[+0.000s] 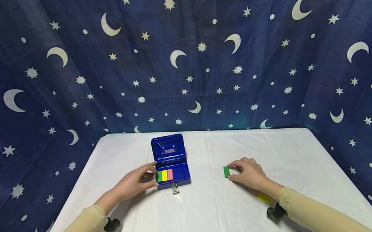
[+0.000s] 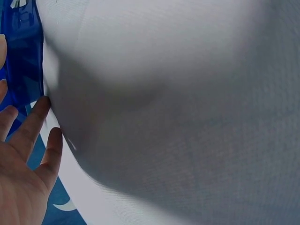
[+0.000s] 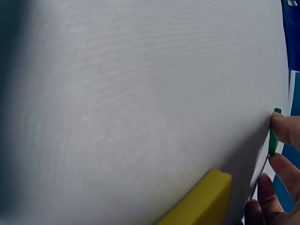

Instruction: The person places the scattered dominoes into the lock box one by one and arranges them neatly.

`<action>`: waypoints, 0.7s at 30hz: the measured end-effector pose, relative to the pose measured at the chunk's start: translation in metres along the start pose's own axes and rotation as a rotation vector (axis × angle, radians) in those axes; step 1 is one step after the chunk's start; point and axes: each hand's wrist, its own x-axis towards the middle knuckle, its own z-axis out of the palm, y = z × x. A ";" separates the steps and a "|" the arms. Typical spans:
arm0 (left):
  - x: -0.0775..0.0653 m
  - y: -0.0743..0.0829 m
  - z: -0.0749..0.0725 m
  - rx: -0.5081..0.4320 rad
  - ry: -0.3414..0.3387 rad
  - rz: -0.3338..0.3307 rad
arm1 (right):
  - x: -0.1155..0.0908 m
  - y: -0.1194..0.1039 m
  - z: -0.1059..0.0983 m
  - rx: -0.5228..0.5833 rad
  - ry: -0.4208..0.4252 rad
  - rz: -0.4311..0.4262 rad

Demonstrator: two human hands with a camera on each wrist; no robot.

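A blue metal cash box (image 1: 180, 173) stands with its lid (image 1: 168, 148) raised. Inside, at its left end, a green block (image 1: 159, 176), a yellow block (image 1: 164, 175) and a pink block (image 1: 170, 174) sit side by side. My left hand (image 1: 135, 182) is at the box's left end, thumb toward the front corner and fingertips toward the hinge side; in the left wrist view its fingers are spread beside the blue wall. To the right of the box, my right hand (image 1: 248, 173) pinches another green block (image 1: 226, 172) by its ends between thumb and finger, close over the white cloth.
Another yellow block (image 3: 199, 201) lies on the cloth beneath my right forearm. From the box's front latch hangs a key (image 1: 177, 196). A white cloth (image 1: 197, 220) covers the table, and a dark blue curtain with moons and stars (image 1: 208, 72) surrounds its back and sides.
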 end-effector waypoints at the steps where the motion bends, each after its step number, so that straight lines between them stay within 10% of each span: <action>1: 0.000 0.000 0.000 -0.003 -0.001 0.001 | 0.001 0.000 0.001 -0.005 0.004 -0.003; 21: -0.001 0.000 0.001 0.015 0.001 0.021 | 0.036 -0.068 -0.003 0.076 0.025 -0.149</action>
